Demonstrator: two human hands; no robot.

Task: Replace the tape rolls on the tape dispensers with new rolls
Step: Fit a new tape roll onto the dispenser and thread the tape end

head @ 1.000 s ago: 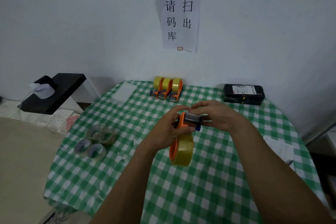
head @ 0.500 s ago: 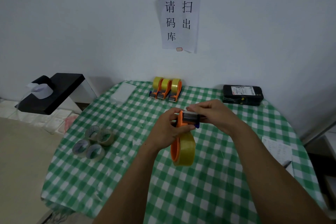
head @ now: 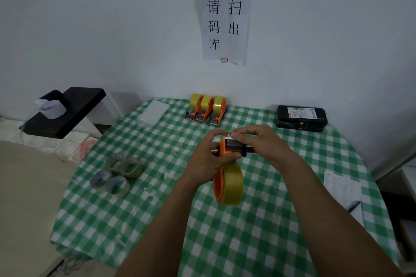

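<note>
- The bench (head: 258, 243), under a green-and-white checked cloth, stands against a white wall.
- A black box (head: 301, 118) lies at its far right edge.
- Three loaded dispensers (head: 207, 109) stand side by side at the far edge.
- Four nearly spent rolls (head: 116, 174) cluster on the left.
- The left hand (head: 209, 159) grips the orange dispenser (head: 224, 150), held above the bench with its yellow roll (head: 231, 186) hanging below.
- The right hand (head: 263, 141) pinches the tape end at the dispenser's head.
</note>
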